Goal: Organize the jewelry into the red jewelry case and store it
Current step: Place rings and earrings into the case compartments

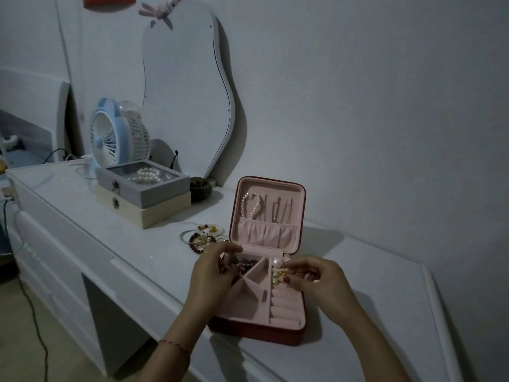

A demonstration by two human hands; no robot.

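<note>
- Head view: the red jewelry case (259,330) lies open on the white dresser top (115,244), its lid standing upright with a pearl strand (252,205) and a chain (276,209) hung above the gathered pocket.
- The left hand (213,274) rests at the case's back-left compartment, fingers loosely curled over a heap of dark beads (246,264); whether it actually pinches a bead strand I cannot tell.
- The right hand (316,279) is over the ring-roll section, its fingertips pinching small gold and red pieces (281,277), just beside a large pearl (276,262) sitting at the back of that section.
- The step in hand looks like seating small earrings or rings into the padded rolls; the rolls nearer the person are bare.
- A pile of bracelets (202,237) sits on the dresser just left of the lid, not yet packed, so the sorting seems roughly midway.
- The next move likely calls for pressing the small pieces down between the rolls, then reaching left for the bracelets.
- Behind stand two stacked boxes (143,194), a small fan (110,136) and a mirror (184,92).
</note>
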